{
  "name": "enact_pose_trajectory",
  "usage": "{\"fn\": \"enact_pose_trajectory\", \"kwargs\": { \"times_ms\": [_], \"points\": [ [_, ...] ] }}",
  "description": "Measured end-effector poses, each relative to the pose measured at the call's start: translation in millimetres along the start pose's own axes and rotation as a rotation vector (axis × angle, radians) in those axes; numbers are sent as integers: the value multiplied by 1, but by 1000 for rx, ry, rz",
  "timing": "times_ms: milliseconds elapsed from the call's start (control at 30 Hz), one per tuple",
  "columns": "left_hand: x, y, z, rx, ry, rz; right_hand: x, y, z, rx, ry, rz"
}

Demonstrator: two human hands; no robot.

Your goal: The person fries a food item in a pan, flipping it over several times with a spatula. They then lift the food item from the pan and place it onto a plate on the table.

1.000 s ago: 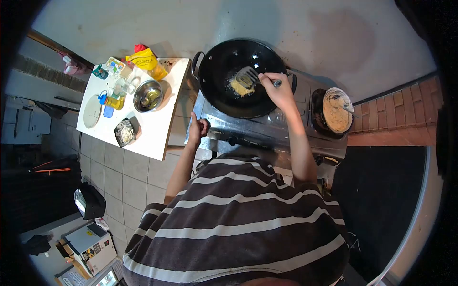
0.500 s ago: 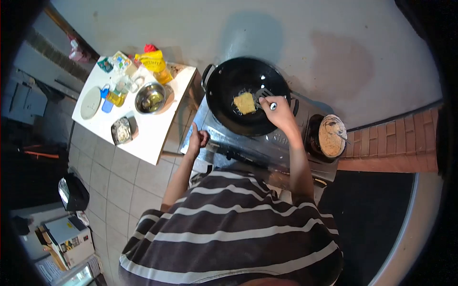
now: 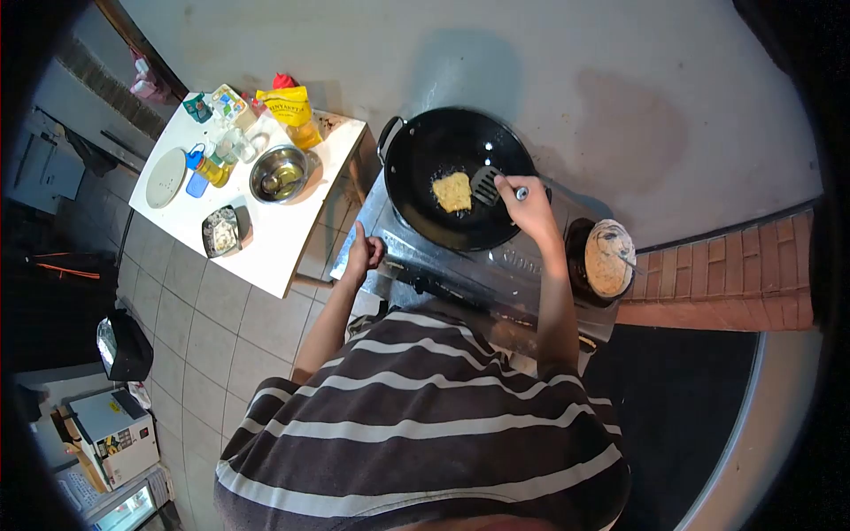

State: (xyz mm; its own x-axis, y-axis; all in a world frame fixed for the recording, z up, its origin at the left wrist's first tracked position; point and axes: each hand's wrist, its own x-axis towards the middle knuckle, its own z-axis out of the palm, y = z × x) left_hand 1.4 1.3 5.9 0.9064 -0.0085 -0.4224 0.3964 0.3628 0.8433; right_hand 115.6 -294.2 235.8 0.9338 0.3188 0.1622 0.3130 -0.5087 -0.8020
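Frying patty [image 3: 452, 191] just beside spatula [image 3: 486, 184]

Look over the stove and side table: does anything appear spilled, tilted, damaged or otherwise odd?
Nothing stands out. The round black wok sits level on the steel stove, the yellow fried patty lies flat inside it, and the right hand holds the slotted metal spatula beside the patty. The left hand rests closed at the stove's edge.

One wok [image 3: 456, 177], one fritter [image 3: 452, 191], one spatula [image 3: 488, 185], two bowls [image 3: 279, 173] [image 3: 608, 257]
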Motion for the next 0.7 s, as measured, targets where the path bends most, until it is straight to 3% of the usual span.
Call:
{"fn": "enact_pose_trajectory", "kwargs": {
  "times_ms": [133, 367, 700],
  "points": [
    [4, -3, -3, 24, 15, -19, -4, 2, -6, -46, 27, 24],
    [3, -2, -4, 49, -6, -2, -7, 4, 1, -57, 100, -110],
    [3, -4, -3, -5, -38, -9, -5, -2, -1, 67, 18, 28]
  ]
}}
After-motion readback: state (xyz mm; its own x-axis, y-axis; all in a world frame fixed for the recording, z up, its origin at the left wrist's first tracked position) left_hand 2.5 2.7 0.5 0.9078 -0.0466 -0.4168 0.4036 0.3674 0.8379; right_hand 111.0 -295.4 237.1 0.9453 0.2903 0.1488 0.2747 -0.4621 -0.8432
